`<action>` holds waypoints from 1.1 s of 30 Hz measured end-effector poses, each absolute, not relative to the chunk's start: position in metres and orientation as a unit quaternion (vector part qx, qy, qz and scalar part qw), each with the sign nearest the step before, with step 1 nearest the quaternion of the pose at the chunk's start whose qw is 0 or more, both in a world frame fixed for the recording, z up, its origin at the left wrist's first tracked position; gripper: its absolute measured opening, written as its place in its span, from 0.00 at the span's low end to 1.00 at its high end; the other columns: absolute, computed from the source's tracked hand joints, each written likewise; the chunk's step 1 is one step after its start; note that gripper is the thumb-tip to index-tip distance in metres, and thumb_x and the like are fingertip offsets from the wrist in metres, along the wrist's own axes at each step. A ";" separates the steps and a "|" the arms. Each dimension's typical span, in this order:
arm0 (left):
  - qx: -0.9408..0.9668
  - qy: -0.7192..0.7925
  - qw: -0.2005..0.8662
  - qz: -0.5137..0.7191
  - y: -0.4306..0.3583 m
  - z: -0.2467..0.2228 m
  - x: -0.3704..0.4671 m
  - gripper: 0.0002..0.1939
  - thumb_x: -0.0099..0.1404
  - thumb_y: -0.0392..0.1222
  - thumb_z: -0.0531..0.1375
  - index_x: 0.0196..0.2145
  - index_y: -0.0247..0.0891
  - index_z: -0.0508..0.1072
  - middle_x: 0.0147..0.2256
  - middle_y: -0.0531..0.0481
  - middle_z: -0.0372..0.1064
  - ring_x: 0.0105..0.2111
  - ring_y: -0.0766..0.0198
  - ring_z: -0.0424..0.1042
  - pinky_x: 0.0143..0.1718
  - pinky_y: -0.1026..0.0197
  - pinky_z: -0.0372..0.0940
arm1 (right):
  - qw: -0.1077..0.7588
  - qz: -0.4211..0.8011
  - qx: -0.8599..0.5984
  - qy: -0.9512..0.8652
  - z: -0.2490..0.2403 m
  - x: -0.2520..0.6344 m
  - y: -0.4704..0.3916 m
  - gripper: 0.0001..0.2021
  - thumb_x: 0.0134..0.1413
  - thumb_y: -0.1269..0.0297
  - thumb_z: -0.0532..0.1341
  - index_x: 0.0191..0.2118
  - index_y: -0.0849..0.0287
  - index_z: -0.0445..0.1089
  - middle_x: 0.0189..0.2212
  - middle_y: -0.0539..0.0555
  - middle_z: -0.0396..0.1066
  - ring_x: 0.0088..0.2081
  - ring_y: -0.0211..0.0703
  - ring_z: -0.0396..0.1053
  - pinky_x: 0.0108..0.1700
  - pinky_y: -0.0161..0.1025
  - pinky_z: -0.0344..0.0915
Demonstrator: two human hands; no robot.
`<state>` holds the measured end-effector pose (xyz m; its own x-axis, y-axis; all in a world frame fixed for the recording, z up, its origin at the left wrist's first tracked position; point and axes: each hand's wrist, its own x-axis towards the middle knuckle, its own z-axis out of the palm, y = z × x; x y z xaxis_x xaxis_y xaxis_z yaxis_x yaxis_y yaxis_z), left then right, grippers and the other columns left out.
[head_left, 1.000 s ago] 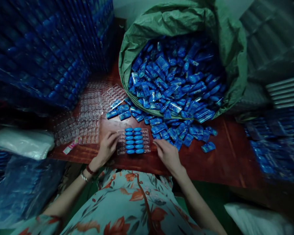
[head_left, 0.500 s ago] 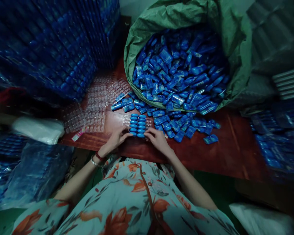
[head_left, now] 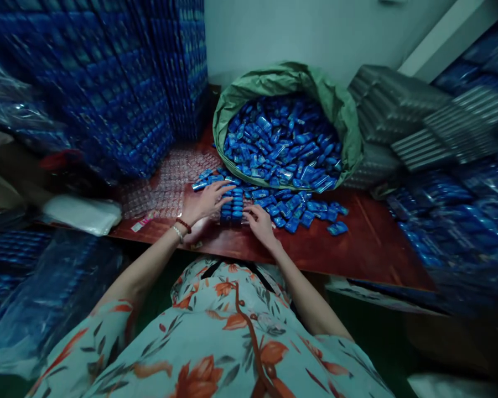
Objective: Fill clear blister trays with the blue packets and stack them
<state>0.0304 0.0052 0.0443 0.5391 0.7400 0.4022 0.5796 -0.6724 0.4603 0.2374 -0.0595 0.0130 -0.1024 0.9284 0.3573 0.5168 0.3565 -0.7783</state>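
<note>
Left hand (head_left: 208, 200), fingers spread, should press lightly on the rows of blue pieces (head_left: 237, 208) at its fingertips, while the right hand (head_left: 260, 224), curled beside them, grip unclear, should steady their edge.

single head-worn view, forward and down across the table (head_left: 336, 254)
</note>
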 end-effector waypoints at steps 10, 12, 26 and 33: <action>0.966 0.248 0.073 0.024 0.052 0.040 0.051 0.29 0.66 0.38 0.51 0.64 0.46 0.52 0.66 0.44 0.44 0.62 0.51 0.51 0.58 0.49 0.49 | 0.146 -0.128 -0.447 -0.873 0.019 0.188 -0.054 0.17 0.59 0.54 0.57 0.45 0.64 0.67 0.42 0.64 0.68 0.44 0.53 0.61 0.44 0.46 0.57; 0.964 0.259 0.055 0.032 0.053 0.034 0.050 0.29 0.65 0.36 0.50 0.63 0.46 0.53 0.65 0.43 0.46 0.59 0.51 0.55 0.57 0.50 0.52 | 0.153 -0.171 -0.431 -0.872 0.010 0.184 -0.050 0.19 0.60 0.51 0.54 0.40 0.64 0.68 0.38 0.63 0.69 0.43 0.52 0.61 0.44 0.46 0.56; 0.951 0.249 0.142 0.119 0.051 0.024 0.048 0.24 0.65 0.37 0.52 0.59 0.44 0.61 0.62 0.47 0.54 0.60 0.55 0.53 0.62 0.49 0.45 | 0.330 -0.077 -0.258 -0.905 0.055 0.191 -0.015 0.14 0.61 0.58 0.54 0.29 0.59 0.69 0.25 0.53 0.69 0.31 0.40 0.65 0.35 0.36 0.58; 0.825 0.379 0.159 0.388 0.000 0.040 0.042 0.22 0.70 0.45 0.49 0.60 0.40 0.58 0.55 0.42 0.63 0.55 0.57 0.61 0.56 0.49 0.58 | 0.564 0.195 -0.607 -0.524 0.056 0.232 -0.048 0.20 0.58 0.51 0.55 0.20 0.57 0.57 0.17 0.43 0.53 0.22 0.33 0.52 0.26 0.32 0.52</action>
<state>0.0422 -0.0004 0.0398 0.4116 0.7481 0.5205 0.5010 -0.6629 0.5564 0.2317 -0.0477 0.0562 0.3745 0.8571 0.3538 0.4162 0.1856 -0.8901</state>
